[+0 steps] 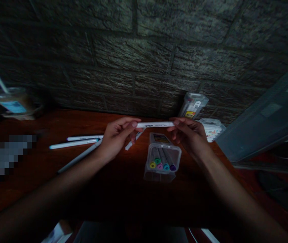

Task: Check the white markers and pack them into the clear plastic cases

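Observation:
A white marker (pixel 156 125) with dark print along its barrel is held level above the table. My left hand (pixel 117 136) is closed on its left end, thumb and fingers pinching it. At the other end, my right hand (pixel 189 133) pinches the marker between thumb and fingers. Just below stands or lies an open clear plastic case (pixel 163 148), with several markers (pixel 159 158) inside showing yellow, green, pink, blue and purple ends. Behind my left hand another white marker (pixel 131 144) rests on the table, partly hidden by the fingers.
Several loose markers (pixel 74 144) lie on the wooden table (pixel 47 126) left of my left forearm. A plastic cup with a straw (pixel 13 103) stands far left. Near the brick wall (pixel 134 60) are a clear marker box (pixel 193 104) and a white package (pixel 210 130).

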`<state>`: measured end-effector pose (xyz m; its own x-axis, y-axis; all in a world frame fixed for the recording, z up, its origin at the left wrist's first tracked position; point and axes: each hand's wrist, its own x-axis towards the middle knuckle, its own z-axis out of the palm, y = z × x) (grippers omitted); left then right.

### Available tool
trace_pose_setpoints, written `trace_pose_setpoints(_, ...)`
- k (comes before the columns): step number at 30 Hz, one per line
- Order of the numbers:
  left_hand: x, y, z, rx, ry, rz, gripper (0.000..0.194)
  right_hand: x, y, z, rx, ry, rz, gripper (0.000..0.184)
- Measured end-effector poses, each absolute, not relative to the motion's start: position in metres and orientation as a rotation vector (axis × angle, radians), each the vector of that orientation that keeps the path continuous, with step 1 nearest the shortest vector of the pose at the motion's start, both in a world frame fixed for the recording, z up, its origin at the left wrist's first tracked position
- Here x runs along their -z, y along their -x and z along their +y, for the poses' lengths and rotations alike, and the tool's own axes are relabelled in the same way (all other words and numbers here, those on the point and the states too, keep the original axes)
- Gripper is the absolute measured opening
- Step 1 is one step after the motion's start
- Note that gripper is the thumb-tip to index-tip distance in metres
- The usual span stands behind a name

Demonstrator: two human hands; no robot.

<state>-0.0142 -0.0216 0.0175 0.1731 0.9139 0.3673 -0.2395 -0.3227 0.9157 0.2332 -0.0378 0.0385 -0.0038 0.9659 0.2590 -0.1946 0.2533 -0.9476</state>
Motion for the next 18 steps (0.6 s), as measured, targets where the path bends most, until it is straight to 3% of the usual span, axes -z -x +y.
trace_pose_setpoints(18, -0.0228, 0.014, -0.0231, -1.349, -1.233, 0.705, 0.023, -0.0421, -0.2347, -0.0368, -1.195, 0.863, -1.157, 0.023)
